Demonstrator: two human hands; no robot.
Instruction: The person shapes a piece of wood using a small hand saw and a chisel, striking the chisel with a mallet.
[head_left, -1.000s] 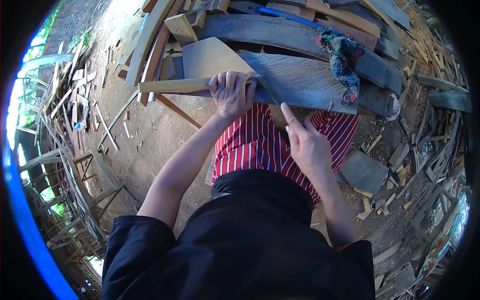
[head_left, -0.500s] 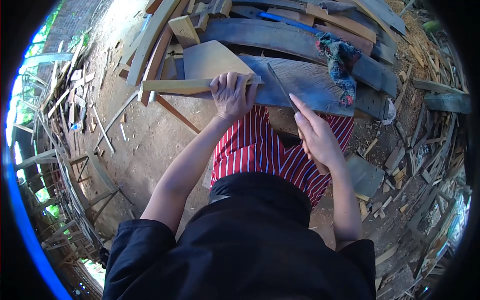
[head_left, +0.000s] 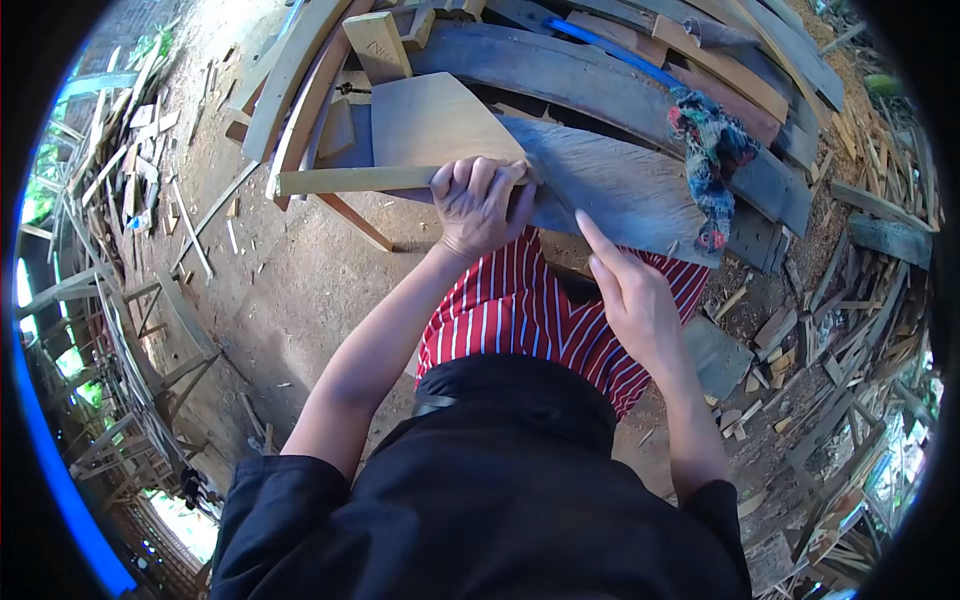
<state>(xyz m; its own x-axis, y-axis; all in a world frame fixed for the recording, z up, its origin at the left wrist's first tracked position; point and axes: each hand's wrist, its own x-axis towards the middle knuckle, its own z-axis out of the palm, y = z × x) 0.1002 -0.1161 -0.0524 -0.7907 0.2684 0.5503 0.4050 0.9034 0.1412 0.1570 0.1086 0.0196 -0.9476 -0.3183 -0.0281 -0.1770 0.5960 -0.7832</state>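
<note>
My left hand [head_left: 480, 205] is wrapped round the right end of a pale wooden bar [head_left: 350, 180], which lies level over the near edge of a worn grey-brown board [head_left: 610, 185]. In my right hand [head_left: 635, 295] is a thin dark tool, perhaps a file or blade [head_left: 562, 195], its index finger stretched along it. The tool's far end reaches the bar's end beside my left fingers. Behind the bar lies a flat, pale, angled wood piece [head_left: 435, 125]. A crumpled dark patterned cloth [head_left: 710, 160] drapes over the board's right end.
Curved planks [head_left: 560, 70] are stacked beyond the board, with a blue strip [head_left: 610, 50] across them. An upright wood block [head_left: 377, 48] stands at the back left. Scrap wood [head_left: 870, 290] piles up on the right, and more sticks lie at the left.
The tool's far end has moved down and left to the bar's end. My left hand has shifted slightly right and down along with the bar's end. The whole view has turned a little.
</note>
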